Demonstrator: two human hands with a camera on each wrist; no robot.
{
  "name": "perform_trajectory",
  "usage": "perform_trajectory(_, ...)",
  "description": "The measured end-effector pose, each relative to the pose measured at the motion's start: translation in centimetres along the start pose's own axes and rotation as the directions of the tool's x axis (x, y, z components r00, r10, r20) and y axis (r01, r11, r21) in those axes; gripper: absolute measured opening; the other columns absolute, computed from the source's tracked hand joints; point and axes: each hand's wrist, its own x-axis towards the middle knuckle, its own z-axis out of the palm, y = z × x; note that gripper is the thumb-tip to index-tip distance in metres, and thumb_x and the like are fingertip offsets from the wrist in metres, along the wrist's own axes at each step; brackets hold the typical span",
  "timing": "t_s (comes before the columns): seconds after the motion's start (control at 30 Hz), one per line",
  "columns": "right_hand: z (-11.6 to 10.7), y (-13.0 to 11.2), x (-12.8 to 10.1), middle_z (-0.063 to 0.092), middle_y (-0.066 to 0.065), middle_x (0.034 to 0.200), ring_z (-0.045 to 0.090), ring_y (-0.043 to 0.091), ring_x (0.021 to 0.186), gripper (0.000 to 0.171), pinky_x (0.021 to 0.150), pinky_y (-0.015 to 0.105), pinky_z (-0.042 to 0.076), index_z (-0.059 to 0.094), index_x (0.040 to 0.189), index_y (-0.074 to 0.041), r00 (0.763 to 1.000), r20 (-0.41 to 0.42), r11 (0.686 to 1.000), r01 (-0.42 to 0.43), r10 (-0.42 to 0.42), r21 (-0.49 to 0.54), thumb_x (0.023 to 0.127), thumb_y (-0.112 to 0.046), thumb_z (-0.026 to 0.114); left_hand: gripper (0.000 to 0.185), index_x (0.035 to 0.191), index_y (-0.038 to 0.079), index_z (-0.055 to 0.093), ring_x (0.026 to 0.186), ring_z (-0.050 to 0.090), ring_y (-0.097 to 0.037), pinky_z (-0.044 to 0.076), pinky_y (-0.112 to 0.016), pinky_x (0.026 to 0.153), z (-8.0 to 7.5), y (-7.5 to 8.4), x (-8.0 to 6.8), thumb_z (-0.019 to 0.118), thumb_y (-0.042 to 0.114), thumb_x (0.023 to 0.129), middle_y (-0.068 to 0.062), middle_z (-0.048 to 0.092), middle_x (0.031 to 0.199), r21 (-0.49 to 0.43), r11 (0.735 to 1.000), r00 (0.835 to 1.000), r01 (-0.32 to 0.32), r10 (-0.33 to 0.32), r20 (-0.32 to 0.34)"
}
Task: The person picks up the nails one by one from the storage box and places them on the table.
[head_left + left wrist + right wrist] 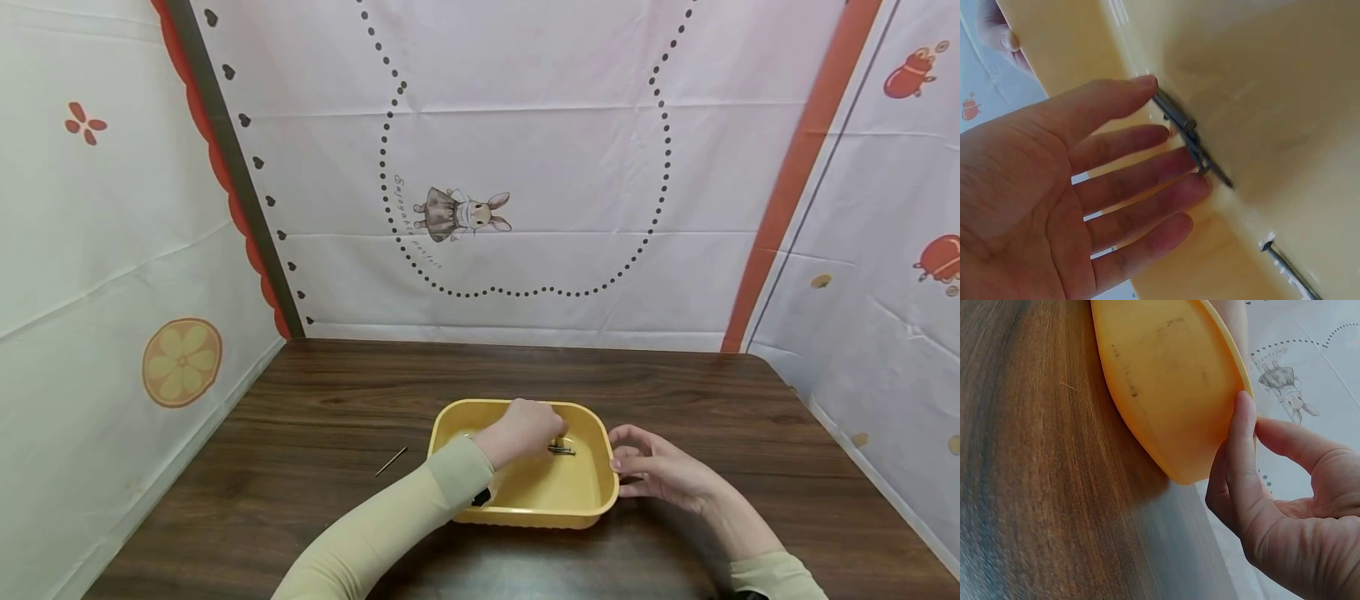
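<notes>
A yellow plastic tray (592, 492) sits on the dark wooden table (337, 400). My left hand (551, 437) reaches into it with the fingers straight and spread. In the left wrist view the left hand (1172, 137) has its thumb tip and fingertips at a small bunch of grey nails (1188, 131) on the tray floor (1285, 94). Those nails (561, 450) show just past my knuckles. Another nail (1288, 269) lies apart in the tray. My right hand (618, 458) touches the tray's right rim from outside. Its index finger (1244, 425) lies against the tray wall (1166, 381), thumb close by.
A single nail (392, 461) lies on the table left of the tray. Printed cloth walls (525, 167) close in the table at the back, left and right. Bare wood surrounds the tray.
</notes>
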Motion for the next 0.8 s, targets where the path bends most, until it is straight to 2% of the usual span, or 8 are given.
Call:
perform_trajectory(0.23,-0.1,0.2,0.1,0.062,-0.005,0.096,0.067,0.009,0.09,0.025,0.081,0.029,0.06,0.042,0.119,-0.015,1.0,-0.007,1.0,0.0,0.0,-0.001,0.099,-0.001,0.047,0.015,0.083,0.029,0.061,0.069,0.056,-0.004,0.047,-0.027,0.053,0.4,0.3,0.1,0.075,0.033,0.08,0.013,0.064,0.079,0.018,1.0,1.0,-0.009,0.009,-0.007)
perform_trajectory(0.47,-0.2,0.2,0.1,0.062,-0.004,0.097,0.067,0.01,0.09,0.025,0.081,0.029,0.06,0.042,0.12,-0.014,1.0,-0.001,1.0,0.005,-0.005,-0.003,0.099,-0.001,0.047,0.014,0.086,0.028,0.061,0.069,0.058,-0.004,0.047,-0.026,0.053,0.7,0.6,0.3,0.074,0.033,0.082,0.012,0.066,0.083,0.022,1.0,1.0,-0.007,0.008,-0.015)
perform_trajectory(0.8,-0.2,0.1,0.0,0.063,-0.005,0.097,0.067,0.01,0.091,0.026,0.083,0.029,0.059,0.042,0.119,-0.015,1.0,-0.004,1.0,-0.006,0.006,0.002,0.099,0.0,0.047,0.017,0.095,0.03,0.064,0.074,0.063,-0.004,0.049,-0.028,0.054,0.6,1.3,0.4,0.073,0.041,0.086,0.012,0.069,0.087,0.067,0.998,1.0,0.02,-0.02,0.003)
